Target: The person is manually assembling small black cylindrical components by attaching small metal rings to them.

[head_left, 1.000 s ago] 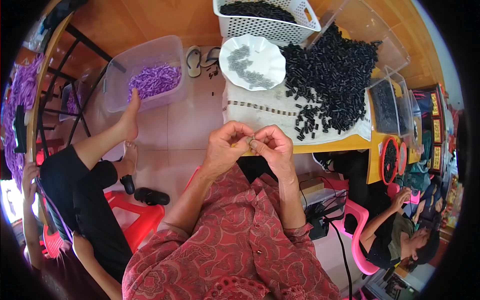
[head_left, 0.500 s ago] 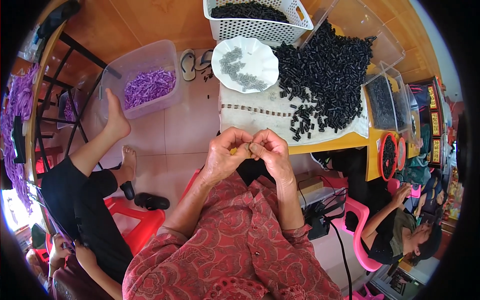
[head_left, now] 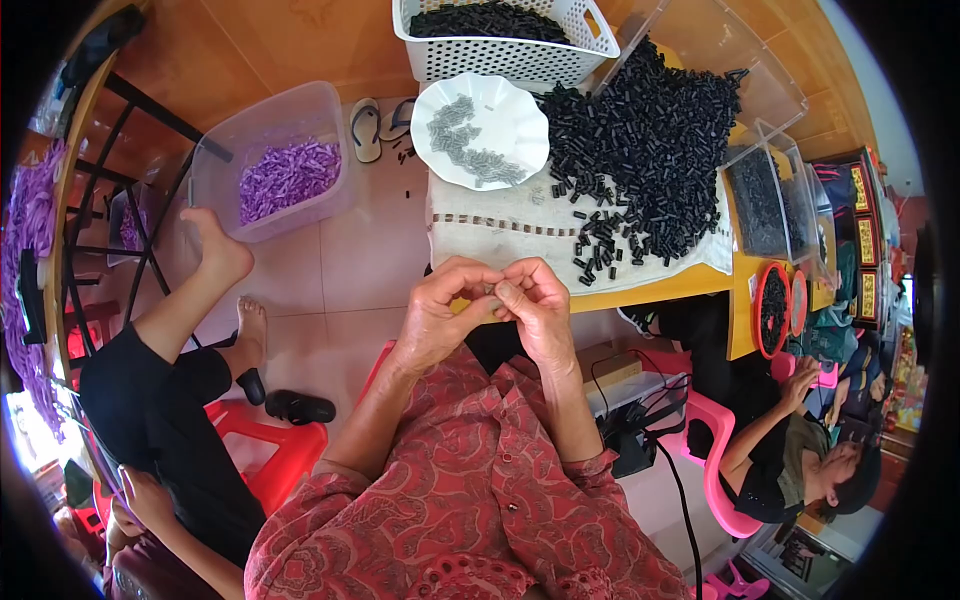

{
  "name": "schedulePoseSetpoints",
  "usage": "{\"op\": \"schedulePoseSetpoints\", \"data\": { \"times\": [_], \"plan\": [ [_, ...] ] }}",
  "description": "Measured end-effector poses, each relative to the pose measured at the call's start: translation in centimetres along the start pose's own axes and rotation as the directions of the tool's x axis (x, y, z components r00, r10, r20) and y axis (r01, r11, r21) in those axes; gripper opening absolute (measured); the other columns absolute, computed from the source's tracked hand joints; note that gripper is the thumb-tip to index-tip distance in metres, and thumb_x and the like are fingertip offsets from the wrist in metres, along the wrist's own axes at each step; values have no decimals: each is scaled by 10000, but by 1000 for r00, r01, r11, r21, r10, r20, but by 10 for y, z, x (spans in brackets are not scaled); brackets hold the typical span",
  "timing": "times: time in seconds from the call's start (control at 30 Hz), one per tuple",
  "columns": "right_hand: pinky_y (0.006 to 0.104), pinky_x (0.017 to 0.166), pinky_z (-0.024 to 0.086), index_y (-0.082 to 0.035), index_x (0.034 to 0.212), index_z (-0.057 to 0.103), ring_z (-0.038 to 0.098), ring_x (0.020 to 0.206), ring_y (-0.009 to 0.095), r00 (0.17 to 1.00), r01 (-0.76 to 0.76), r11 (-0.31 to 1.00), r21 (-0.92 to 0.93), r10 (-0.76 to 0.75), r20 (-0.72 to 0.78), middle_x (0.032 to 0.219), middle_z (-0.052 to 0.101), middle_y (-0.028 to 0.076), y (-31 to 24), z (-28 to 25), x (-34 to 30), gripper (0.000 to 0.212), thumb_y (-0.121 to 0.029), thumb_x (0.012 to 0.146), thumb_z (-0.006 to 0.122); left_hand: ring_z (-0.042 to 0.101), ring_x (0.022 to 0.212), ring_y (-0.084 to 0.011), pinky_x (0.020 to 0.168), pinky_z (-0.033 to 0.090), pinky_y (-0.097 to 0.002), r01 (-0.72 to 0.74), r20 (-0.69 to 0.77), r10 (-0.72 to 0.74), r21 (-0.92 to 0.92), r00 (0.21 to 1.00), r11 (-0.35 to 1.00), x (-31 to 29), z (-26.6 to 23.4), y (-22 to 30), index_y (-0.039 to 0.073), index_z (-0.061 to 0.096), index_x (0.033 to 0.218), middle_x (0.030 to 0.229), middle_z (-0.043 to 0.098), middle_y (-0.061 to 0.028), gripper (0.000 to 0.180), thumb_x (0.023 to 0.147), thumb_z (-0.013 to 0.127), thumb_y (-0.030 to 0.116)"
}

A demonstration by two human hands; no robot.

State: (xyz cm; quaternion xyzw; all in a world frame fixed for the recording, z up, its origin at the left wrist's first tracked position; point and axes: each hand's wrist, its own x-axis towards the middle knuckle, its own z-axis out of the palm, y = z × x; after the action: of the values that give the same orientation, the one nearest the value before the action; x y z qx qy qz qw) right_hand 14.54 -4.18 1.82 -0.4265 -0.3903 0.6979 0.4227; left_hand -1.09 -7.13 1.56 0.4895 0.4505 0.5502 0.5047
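Left hand (head_left: 437,310) and right hand (head_left: 537,300) pinched together on tiny part (head_left: 490,290), too small to identify; held close over cloth edge (head_left: 520,235), black pieces pile (head_left: 640,130) at 1 o'clock within reach; white plate (head_left: 520,125) at 12.

A yellow desk (head_left: 655,292) carries a pale cloth (head_left: 500,232). On the cloth, a white scalloped plate (head_left: 520,130) of grey pieces sits at 10 o'clock, a heap of black pieces (head_left: 640,140) at 2 o'clock, and a white perforated basket (head_left: 500,55) at 12 o'clock.
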Motion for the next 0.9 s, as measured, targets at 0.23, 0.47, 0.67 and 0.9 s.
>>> {"op": "schedulePoseSetpoints", "data": {
  "times": [0.23,0.47,0.67,0.9],
  "plan": [
    [197,589,469,-34,1013,594,556,653,61,999,-24,999,27,23,43,802,621,7,-4,2,3,154,-107,906,676,588,843,-100,737,488,-238,9,-64,-11,-37,998,999,0,-1,-4,24,693,1039,1003,634,-47,255,793,721,-41],
    [192,562,453,-15,987,616,543,627,54,999,-38,989,-145,41,22,775,628,8,-14,0,5,135,-125,923,662,596,840,-83,739,493,-230,106,-91,-127,-208,988,972,2,-4,-12,1,680,1012,961,641,-32,177,839,691,-34],
    [186,550,441,-23,955,633,558,625,51,1000,-3,967,-256,4,2,785,647,12,-11,-4,10,111,-130,933,648,625,809,-79,728,505,-221,257,-32,-265,-147,964,955,10,-1,-11,-22,664,1010,886,659,-21,134,882,626,-26],
    [208,588,475,-6,1039,607,588,656,71,978,51,946,-320,-112,-176,837,665,41,-12,-20,10,114,-58,938,596,580,745,-80,676,481,-229,212,-295,-225,-77,929,974,17,-11,-10,-13,667,1004,888,649,-36,175,857,582,-56]
  ]
}}
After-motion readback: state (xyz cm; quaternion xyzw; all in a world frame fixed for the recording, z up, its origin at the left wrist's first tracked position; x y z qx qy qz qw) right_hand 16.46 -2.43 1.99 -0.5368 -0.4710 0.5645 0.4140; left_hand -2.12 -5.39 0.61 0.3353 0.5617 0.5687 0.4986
